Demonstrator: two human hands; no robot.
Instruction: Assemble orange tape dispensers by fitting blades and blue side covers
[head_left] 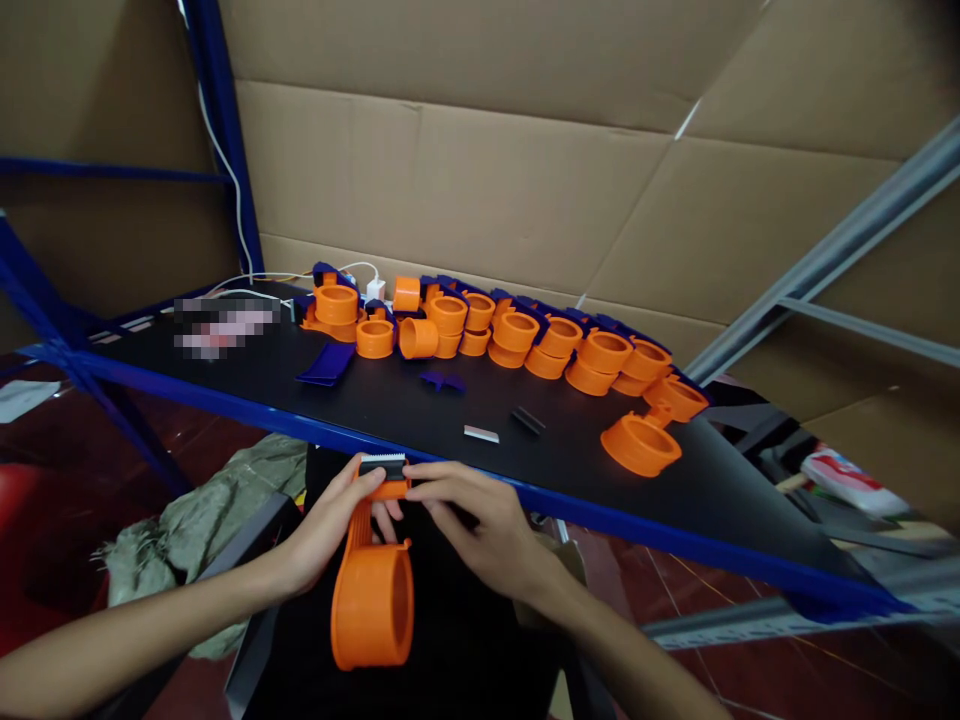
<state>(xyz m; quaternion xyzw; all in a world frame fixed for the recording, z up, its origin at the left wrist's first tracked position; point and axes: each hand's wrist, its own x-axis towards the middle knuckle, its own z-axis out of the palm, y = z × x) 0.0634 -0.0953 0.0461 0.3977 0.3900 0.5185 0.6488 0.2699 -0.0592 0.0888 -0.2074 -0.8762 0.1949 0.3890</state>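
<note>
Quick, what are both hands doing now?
Left hand: closed on the orange tape dispenser.
Right hand: fingers pinching the dispenser's top end.

Cardboard sheets [525, 150] line the wall behind a blue-edged black table [420, 410] over dark red floor [712, 590].

two hands, left hand [322, 535], right hand [480, 530], one orange dispenser [373, 600] between them. roughly twenty orange dispensers [517, 335] on table, exact count unclear. one loose dispenser [640, 443]. one metal blade [481, 434], one black strip [528, 420], two blue pieces [328, 364].
</note>
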